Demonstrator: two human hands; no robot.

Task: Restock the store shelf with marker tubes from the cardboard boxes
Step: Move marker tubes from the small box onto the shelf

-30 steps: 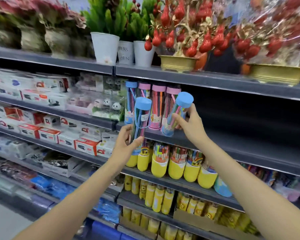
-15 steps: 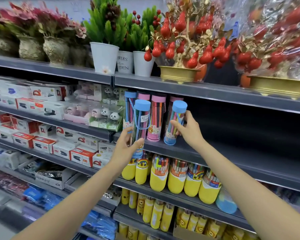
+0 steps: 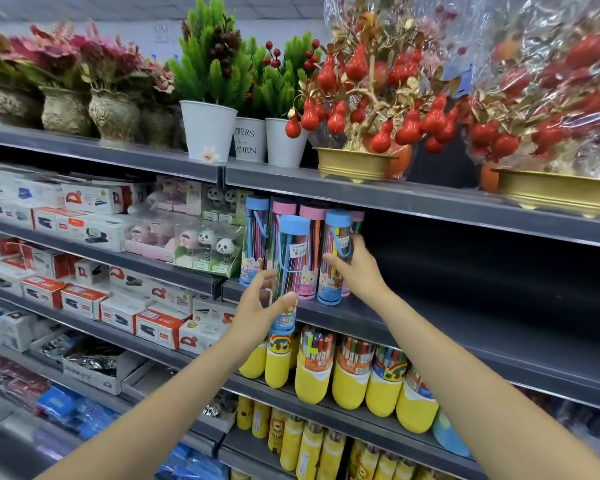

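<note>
My left hand [image 3: 262, 308] grips a clear marker tube with a blue cap [image 3: 291, 265], held upright in front of the dark grey shelf [image 3: 430, 327], its base below the shelf's front edge. My right hand [image 3: 355, 268] grips a second blue-capped marker tube [image 3: 335, 251] that stands upright on the shelf. Behind these two stand a blue-capped tube [image 3: 255, 237] and pink-capped tubes [image 3: 310, 216] in a row at the shelf's left end.
The shelf to the right of the tubes is a dark bare stretch. Potted artificial plants [image 3: 208, 98] and wrapped red-fruit ornaments [image 3: 378, 98] sit one level above. Yellow-based marker tubs [image 3: 347, 375] line the level below. Boxed staplers [image 3: 84, 299] and panda toys [image 3: 205, 247] fill the left bay.
My right hand has brought its tube from a tilt in the air down to stand upright on the shelf. My left hand has kept its tube in front of the shelf edge.
</note>
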